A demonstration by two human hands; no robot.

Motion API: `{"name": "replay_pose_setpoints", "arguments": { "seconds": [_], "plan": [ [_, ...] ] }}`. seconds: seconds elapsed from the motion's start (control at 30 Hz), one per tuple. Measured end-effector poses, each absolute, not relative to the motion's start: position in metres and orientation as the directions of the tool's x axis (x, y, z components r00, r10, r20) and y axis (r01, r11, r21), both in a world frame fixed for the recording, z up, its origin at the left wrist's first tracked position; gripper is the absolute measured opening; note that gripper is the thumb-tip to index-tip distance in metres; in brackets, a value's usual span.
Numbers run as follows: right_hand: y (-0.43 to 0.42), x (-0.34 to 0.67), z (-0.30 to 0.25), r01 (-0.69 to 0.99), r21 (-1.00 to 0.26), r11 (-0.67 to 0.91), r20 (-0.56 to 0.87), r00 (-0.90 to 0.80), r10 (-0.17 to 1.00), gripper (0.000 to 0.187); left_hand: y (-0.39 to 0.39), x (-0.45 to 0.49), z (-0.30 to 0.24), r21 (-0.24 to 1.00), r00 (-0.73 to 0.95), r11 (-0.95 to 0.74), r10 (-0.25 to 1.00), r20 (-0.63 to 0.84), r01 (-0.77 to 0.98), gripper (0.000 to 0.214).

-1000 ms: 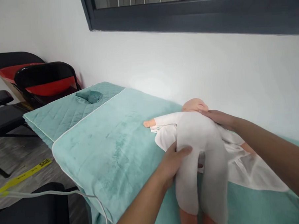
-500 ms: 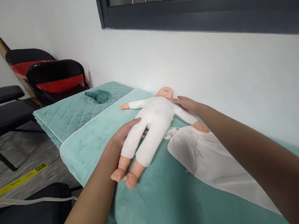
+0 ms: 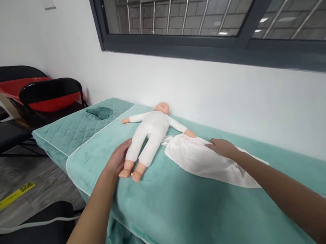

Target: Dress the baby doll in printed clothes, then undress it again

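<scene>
A baby doll [image 3: 153, 124] in a white body suit lies on its back on the teal bed cover [image 3: 183, 207], arms spread and bare feet toward me. My left hand [image 3: 121, 155] lies along the outer side of one doll leg, its fingers stretched out and partly hidden by the leg. To the doll's right a white cloth [image 3: 194, 156] is spread out, with a small patterned piece [image 3: 167, 140] showing at its near-doll end. My right hand [image 3: 223, 148] is on the cloth's upper edge, fingertips closed on the fabric.
Bed head has a quilted panel with a face hole [image 3: 100, 113]. A white wall and a dark window frame [image 3: 173, 49] border the far side. Folding chairs [image 3: 52, 94] stand at left; a black seat [image 3: 38, 231] and pale cable [image 3: 37, 223] are near the front left.
My right hand has left the doll's shoulder and moved right to the white cloth. My left hand has slid from the doll's thigh down its leg. The camera view has tilted up.
</scene>
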State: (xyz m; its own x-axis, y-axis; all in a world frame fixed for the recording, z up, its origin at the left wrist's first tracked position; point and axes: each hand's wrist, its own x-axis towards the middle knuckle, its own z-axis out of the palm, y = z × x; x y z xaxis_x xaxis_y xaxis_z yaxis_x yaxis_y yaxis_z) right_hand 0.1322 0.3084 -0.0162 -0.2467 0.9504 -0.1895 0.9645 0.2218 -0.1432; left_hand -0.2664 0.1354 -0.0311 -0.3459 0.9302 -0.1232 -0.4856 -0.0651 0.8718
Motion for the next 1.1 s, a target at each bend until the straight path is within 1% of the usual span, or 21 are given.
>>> {"name": "replay_pose_setpoints", "arguments": {
  "seconds": [0.03,0.1,0.2,0.23,0.27,0.3,0.37,0.43,0.5,0.53,0.6,0.63,0.67,0.7,0.73,0.77,0.83,0.9,0.93,1.0,1.1],
  "plan": [
    [0.292,0.139,-0.016,0.964,-0.107,0.243,-0.191,-0.26,0.947,0.039,0.12,-0.266,-0.035,0.874,-0.364,-0.043,0.918,-0.156,-0.484,0.043],
    [0.259,0.146,-0.015,0.953,-0.051,0.297,-0.19,-0.302,0.934,0.036,0.087,-0.262,-0.047,0.872,-0.498,-0.08,0.845,-0.198,-0.483,0.04],
    [0.207,0.142,-0.013,0.919,-0.006,0.395,-0.185,-0.389,0.903,0.035,0.038,-0.236,-0.071,0.88,-0.778,-0.247,0.598,-0.191,-0.405,0.025],
    [0.189,0.139,-0.011,0.904,0.003,0.428,-0.18,-0.421,0.889,0.035,0.023,-0.221,-0.078,0.909,-0.839,-0.234,0.511,-0.186,-0.344,0.022],
    [0.171,0.134,-0.009,0.885,0.012,0.465,-0.172,-0.456,0.873,0.035,0.009,-0.204,-0.084,0.946,-0.862,-0.164,0.477,-0.172,-0.279,0.02],
    [0.153,0.13,-0.006,0.861,0.028,0.508,-0.16,-0.498,0.852,0.035,-0.003,-0.186,-0.088,0.976,-0.863,-0.096,0.489,-0.125,-0.196,0.019],
    [0.119,0.121,0.003,0.764,0.107,0.636,-0.121,-0.625,0.771,0.034,-0.022,-0.149,-0.088,0.999,-0.78,-0.044,0.625,0.01,-0.023,0.017],
    [0.086,0.116,0.014,0.627,0.207,0.751,-0.063,-0.758,0.65,0.028,-0.034,-0.117,-0.077,0.96,-0.604,-0.143,0.752,0.264,0.242,0.015],
    [0.056,0.115,0.026,0.468,0.289,0.835,0.018,-0.875,0.484,0.02,-0.038,-0.094,-0.058,0.806,-0.287,-0.33,0.813,0.507,0.491,0.026],
    [0.042,0.115,0.033,0.4,0.318,0.859,0.069,-0.914,0.4,0.017,-0.039,-0.086,-0.048,0.715,-0.111,-0.416,0.819,0.564,0.561,0.038],
    [0.016,0.119,0.047,0.319,0.356,0.878,0.185,-0.945,0.268,0.014,-0.04,-0.074,-0.03,0.588,0.164,-0.539,0.805,0.57,0.603,0.057],
    [0.005,0.122,0.053,0.306,0.364,0.88,0.242,-0.943,0.228,0.013,-0.041,-0.07,-0.023,0.572,0.247,-0.567,0.804,0.541,0.593,0.057],
    [-0.006,0.125,0.06,0.307,0.367,0.878,0.297,-0.933,0.203,0.013,-0.042,-0.066,-0.018,0.589,0.285,-0.568,0.814,0.507,0.574,0.05],
    [-0.015,0.129,0.065,0.324,0.36,0.875,0.342,-0.918,0.199,0.012,-0.044,-0.064,-0.013,0.638,0.274,-0.54,0.838,0.473,0.549,0.039],
    [-0.022,0.132,0.068,0.359,0.335,0.871,0.377,-0.898,0.225,0.012,-0.047,-0.061,-0.01,0.711,0.214,-0.481,0.874,0.437,0.513,0.03],
    [-0.027,0.135,0.069,0.422,0.288,0.86,0.402,-0.868,0.291,0.011,-0.05,-0.06,-0.008,0.796,0.113,-0.401,0.911,0.396,0.454,0.023],
    [-0.032,0.14,0.064,0.601,0.132,0.788,0.389,-0.763,0.517,0.011,-0.055,-0.058,-0.003,0.935,-0.15,-0.245,0.946,0.288,0.256,0.017],
    [-0.032,0.141,0.049,0.744,-0.063,0.665,0.302,-0.621,0.723,0.01,-0.059,-0.058,0.002,0.985,-0.343,-0.168,0.924,0.169,0.034,0.017],
    [-0.032,0.139,0.04,0.776,-0.166,0.609,0.255,-0.563,0.786,0.01,-0.059,-0.058,0.004,0.987,-0.385,-0.149,0.915,0.117,-0.056,0.017],
    [-0.031,0.13,0.021,0.755,-0.412,0.511,0.151,-0.496,0.855,0.016,-0.058,-0.055,0.005,0.974,-0.372,-0.1,0.928,0.017,-0.205,0.023],
    [-0.035,0.108,0.0,0.576,-0.777,0.252,-0.039,-0.444,0.895,0.028,-0.059,-0.048,-0.003,0.934,-0.234,-0.002,0.968,-0.087,-0.356,0.042]
  ]
}}
